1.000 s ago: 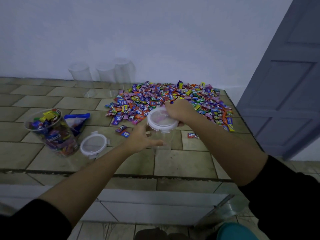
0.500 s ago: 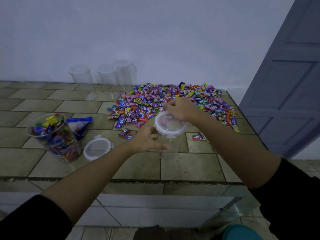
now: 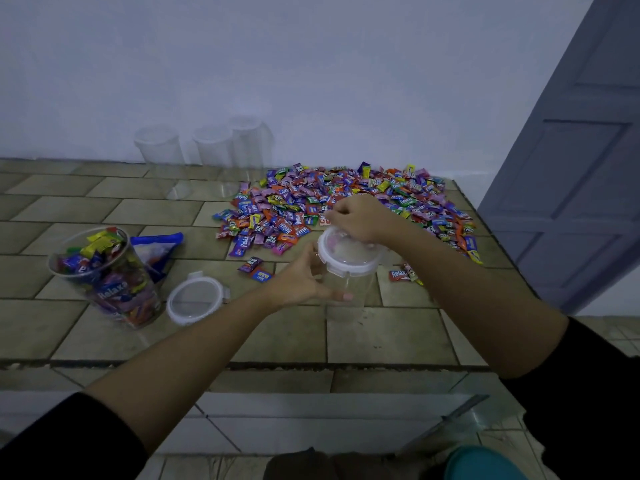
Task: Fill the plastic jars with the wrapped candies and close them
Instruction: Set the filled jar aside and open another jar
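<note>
Clear plastic makes the empty jar (image 3: 348, 296) light, so with the left hand (image 3: 304, 278) gripping its side just before the candies (image 3: 346, 199) and the right hand (image 3: 360, 216) curled onto the lid (image 3: 346, 254), a hard tug could topple it across the counter (image 3: 381, 337)

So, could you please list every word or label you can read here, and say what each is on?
"Relaxa": wrapper inside the filled jar.
"Relaxa": blue candy at the near edge of the candy pile.
"Relax": red candy lying apart, nearer than the pile.
The other wrappers in the pile are too small or blurred to read.
</note>
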